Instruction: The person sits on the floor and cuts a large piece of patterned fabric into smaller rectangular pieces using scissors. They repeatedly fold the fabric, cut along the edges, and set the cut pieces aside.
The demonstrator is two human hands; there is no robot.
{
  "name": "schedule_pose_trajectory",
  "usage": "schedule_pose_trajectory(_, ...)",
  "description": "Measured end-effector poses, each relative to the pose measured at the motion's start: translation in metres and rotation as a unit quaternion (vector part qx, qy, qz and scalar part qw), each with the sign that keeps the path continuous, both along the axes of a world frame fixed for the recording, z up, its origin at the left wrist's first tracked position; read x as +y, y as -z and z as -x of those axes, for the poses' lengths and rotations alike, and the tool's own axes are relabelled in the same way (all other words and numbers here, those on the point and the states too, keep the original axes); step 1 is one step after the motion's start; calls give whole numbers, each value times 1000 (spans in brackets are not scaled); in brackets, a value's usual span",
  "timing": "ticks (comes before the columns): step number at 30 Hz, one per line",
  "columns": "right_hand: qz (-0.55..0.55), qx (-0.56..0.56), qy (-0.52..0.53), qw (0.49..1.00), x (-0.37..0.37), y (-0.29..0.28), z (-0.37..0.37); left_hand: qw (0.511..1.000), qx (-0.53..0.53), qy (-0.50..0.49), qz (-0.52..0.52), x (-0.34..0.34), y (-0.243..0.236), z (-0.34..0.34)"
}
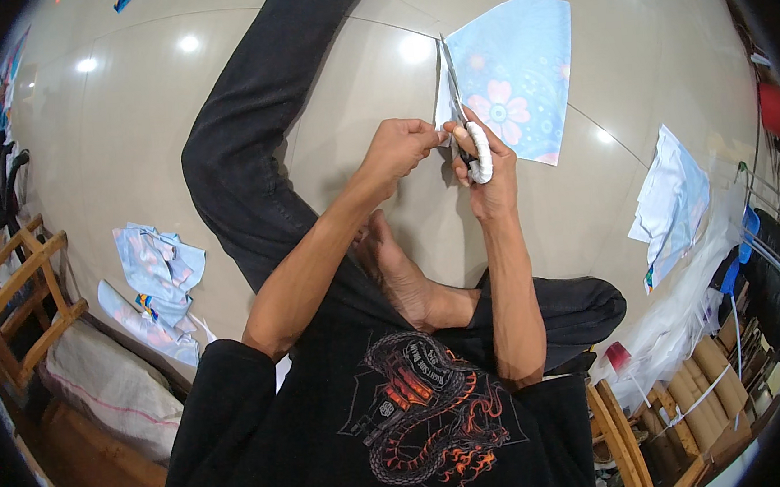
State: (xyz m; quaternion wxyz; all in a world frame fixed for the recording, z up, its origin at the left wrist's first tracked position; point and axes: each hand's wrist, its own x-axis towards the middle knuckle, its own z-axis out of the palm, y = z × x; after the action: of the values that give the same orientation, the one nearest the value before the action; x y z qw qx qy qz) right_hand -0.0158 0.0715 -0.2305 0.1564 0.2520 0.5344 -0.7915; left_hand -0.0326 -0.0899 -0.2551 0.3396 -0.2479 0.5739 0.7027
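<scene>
Glossy beige floor (172,105) beneath us, our right hand (486,169) clenched on white-wrapped metal scissors (460,112), our left hand (397,148) pinching pale-blue flowered fabric (514,76) just beside them.

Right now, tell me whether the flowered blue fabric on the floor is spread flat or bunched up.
Spread flat: the flowered blue fabric lies smooth on the floor, its near edge at the scissors by both hands.

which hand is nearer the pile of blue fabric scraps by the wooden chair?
Left. The left hand pinches the floral fabric's edge, on the scrap pile side; the right hand, gripping scissors, is farther away.
</scene>
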Motion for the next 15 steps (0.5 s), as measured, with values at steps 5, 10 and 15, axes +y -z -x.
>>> schedule_pose_trajectory(5,-51,-15,-53,997,3,3,1,1000,10,6,9,0,-1,-3)
schedule_pose_trajectory(10,-13,5,-46,999,8,-1,-6,990,99,63,71,-13,-23,-19)
schedule_pose_trajectory(15,15,75,-5,997,63,-23,-64,969,163,106,150,-142,-151,-98)
